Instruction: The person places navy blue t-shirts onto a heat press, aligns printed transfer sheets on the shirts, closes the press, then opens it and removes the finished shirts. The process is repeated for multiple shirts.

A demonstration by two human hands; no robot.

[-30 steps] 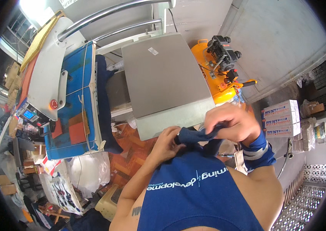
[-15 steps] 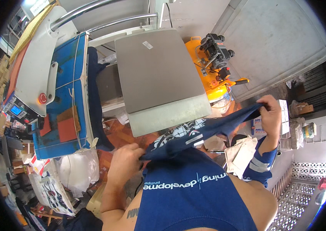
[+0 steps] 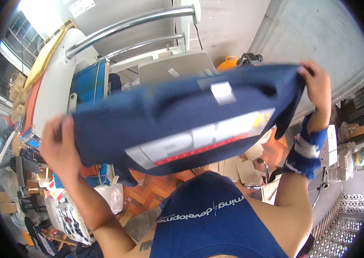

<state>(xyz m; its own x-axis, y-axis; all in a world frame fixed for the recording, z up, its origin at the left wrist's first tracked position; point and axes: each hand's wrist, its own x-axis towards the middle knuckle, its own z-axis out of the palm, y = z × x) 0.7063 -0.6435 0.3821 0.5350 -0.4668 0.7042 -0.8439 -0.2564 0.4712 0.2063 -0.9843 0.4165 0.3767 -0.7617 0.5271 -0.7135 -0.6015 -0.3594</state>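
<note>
A navy blue shirt (image 3: 117,133) is stretched wide in the air before me, its upper edge slightly blurred by motion. On its lower part is a large white-grey print with a red strip and a yellow patch; a small white patch sits higher up. My left hand (image 3: 59,148) is closed on the shirt's left end, the thumb toward the cloth. At the upper right corner, my right hand (image 3: 318,86) pinches the fabric, and a loose fold hangs below it. Behind the cloth, the grey flat plate (image 3: 156,69) of a heat press is mostly hidden.
Left of the plate stands the press head with chrome bars (image 3: 134,23), a blue board (image 3: 89,81) and a control box (image 3: 31,141). An orange air compressor (image 3: 227,64) shows behind the shirt. Cardboard pieces (image 3: 248,172) lie beyond my chest on the parquet floor (image 3: 156,187).
Both hands have risen and spread apart, the left one moving far left. The shirt went from bunched and low to stretched out, its print now facing me and covering the plate.
</note>
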